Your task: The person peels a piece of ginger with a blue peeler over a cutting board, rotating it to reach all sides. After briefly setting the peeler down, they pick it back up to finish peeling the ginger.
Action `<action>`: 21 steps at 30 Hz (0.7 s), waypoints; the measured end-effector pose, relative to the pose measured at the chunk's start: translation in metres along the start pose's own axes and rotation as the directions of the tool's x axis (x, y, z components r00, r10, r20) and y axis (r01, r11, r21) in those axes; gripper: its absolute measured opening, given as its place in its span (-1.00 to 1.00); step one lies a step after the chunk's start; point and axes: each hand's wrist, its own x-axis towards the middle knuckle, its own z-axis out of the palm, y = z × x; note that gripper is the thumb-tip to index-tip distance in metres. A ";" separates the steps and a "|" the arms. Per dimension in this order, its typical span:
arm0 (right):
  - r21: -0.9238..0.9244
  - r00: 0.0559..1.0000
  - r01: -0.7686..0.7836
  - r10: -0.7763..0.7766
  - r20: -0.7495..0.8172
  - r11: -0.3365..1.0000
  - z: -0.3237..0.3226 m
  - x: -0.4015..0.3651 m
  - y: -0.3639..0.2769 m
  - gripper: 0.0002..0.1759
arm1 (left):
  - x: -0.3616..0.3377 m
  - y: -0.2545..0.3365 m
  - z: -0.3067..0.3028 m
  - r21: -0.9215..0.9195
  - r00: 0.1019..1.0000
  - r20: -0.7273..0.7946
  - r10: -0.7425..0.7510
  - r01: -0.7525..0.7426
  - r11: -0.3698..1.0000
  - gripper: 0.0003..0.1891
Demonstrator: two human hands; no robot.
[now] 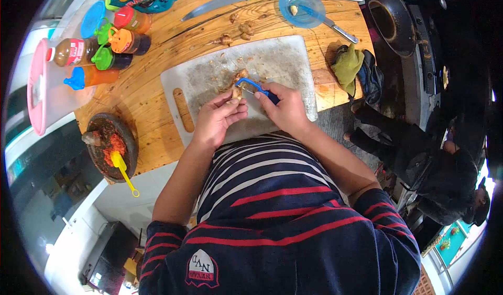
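Note:
Over the white cutting board (289,59), my left hand (217,118) pinches a small knobbly piece of ginger (237,92) between thumb and fingers. My right hand (287,109) is closed round the handle of a blue peeler (272,96). The peeler's arched head lies against the ginger, on its upper side. Brown peel scraps are scattered on the board around it. Beyond the board, several unpeeled ginger pieces (245,30) lie on the wooden table (173,48).
A large knife (220,4) lies along the back, beside a blue bowl (302,8) with a small knife. Sauce bottles (105,59) stand at left, near a stone mortar (133,148) with red paste and a yellow spoon. A wok (390,20), green cloth (347,69) and another person (445,179) are at right.

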 end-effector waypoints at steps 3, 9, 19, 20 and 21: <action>-0.065 0.993 0.119 -0.120 -0.010 0.991 -0.003 0.000 -0.005 -0.73 | -0.002 0.001 0.002 0.036 1.000 0.013 0.014 -0.015 0.999 -0.64; -0.067 0.989 0.144 -0.146 -0.018 0.987 -0.001 -0.002 -0.006 -0.71 | 0.000 -0.002 -0.001 -0.041 0.995 0.059 0.083 -0.080 0.996 -0.63; -0.037 0.982 0.190 -0.189 0.011 0.981 -0.012 -0.001 -0.011 -0.77 | -0.005 -0.001 -0.005 -0.024 0.990 0.130 0.064 -0.061 0.998 -0.54; -0.024 0.979 0.196 -0.194 0.069 0.980 -0.015 -0.002 -0.013 -0.78 | -0.005 -0.001 -0.005 0.013 0.990 0.134 0.052 -0.055 0.998 -0.54; -0.012 0.972 0.202 -0.199 0.125 0.979 -0.017 -0.002 -0.014 -0.79 | -0.006 0.002 -0.002 0.049 0.989 0.139 0.041 -0.049 0.998 -0.54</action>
